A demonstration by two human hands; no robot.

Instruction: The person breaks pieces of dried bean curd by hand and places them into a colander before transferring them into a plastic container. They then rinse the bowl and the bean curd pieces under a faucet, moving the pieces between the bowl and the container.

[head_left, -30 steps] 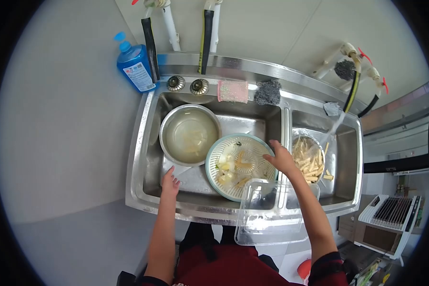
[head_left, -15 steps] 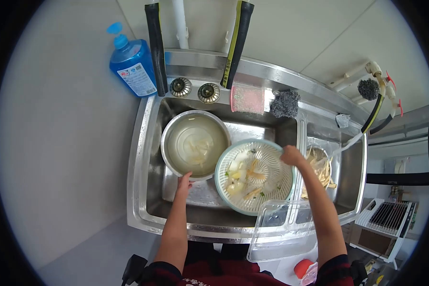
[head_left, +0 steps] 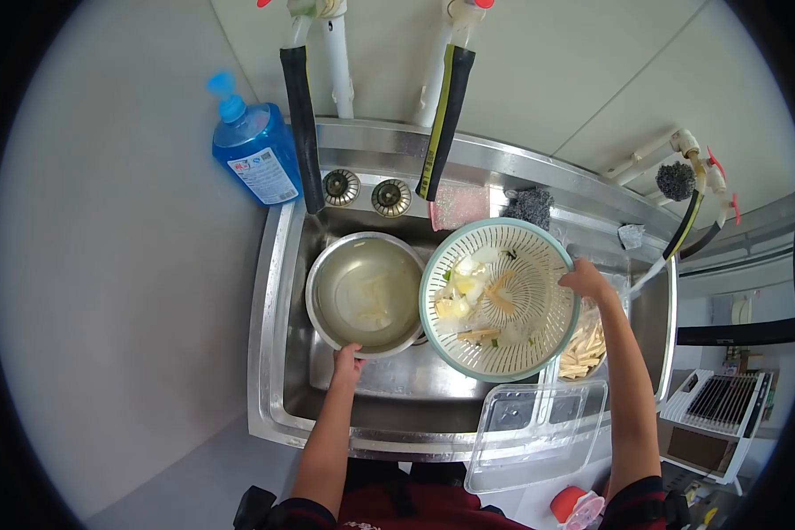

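Two hands apart. Right hand (head_left: 587,281) closed on right rim of round plastic colander (head_left: 548,300); colander held over middle of steel sink (head_left: 269,353). Pale food scraps (head_left: 455,296) and green bits (head_left: 447,275) in colander, mostly on left side. Left hand (head_left: 348,360) closed on near rim of steel bowl (head_left: 324,291). Bowl in left basin (head_left: 415,380), cloudy water (head_left: 344,283) inside. Colander just beside bowl; cannot tell if they touch. Pale cut sticks (head_left: 583,352) in right basin (head_left: 649,331). Clear plastic box (head_left: 534,450) at front edge.
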